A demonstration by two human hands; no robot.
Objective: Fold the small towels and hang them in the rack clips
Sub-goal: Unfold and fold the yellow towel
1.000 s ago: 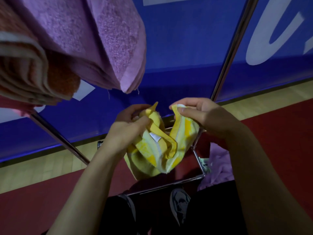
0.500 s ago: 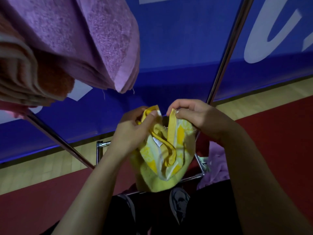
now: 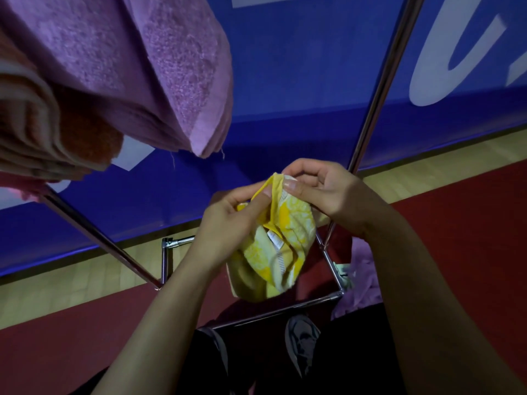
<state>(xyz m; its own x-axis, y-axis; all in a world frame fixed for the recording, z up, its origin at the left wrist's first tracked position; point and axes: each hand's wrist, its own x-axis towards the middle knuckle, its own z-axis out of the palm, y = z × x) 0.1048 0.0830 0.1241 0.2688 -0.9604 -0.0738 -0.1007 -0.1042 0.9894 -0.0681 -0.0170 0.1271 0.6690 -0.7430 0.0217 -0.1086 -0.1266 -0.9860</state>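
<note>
Head view: the yellow towel (image 3: 273, 252) is held in the air just in front of the rack's right upright pole (image 3: 379, 89), below and to the right of the purple towel (image 3: 159, 67) already hanging. Its upper hem is pinched between thumb and fingers of the left hand (image 3: 228, 226), and the same hem is pinched close by in the right hand (image 3: 322, 189); both grips are closed tight on the cloth, and the rest hangs bunched below. The fold is judged unfinished. The two corners are best brought exactly together before anything else, the hem kept taut between the grips, and the loose lower part shaken flat. The rack clips are not seen. A second purple cloth (image 3: 359, 280) lies low beside the pole's foot.
</note>
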